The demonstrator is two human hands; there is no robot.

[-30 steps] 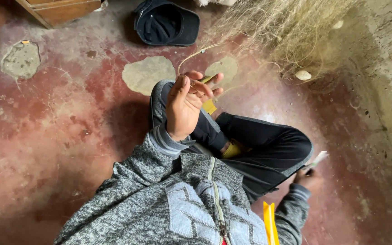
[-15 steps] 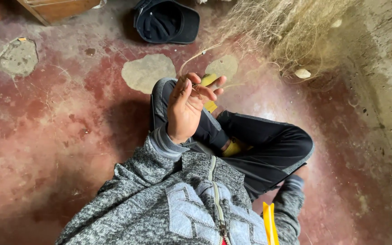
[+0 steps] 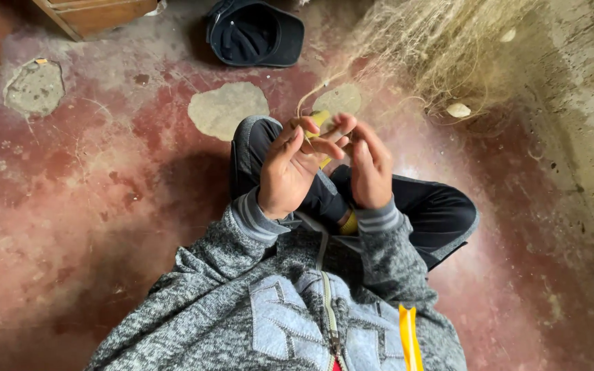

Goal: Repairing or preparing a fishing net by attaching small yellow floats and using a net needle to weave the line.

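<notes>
Head view: left hand (image 3: 295, 172), right hand (image 3: 369, 170) pinch fibre strand (image 3: 309, 96) (yellow piece between)

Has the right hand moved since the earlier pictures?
Yes. The right hand has come up from low beside the crossed leg to meet the left hand at the fibre strand, nearer the pale floor patch.
</notes>
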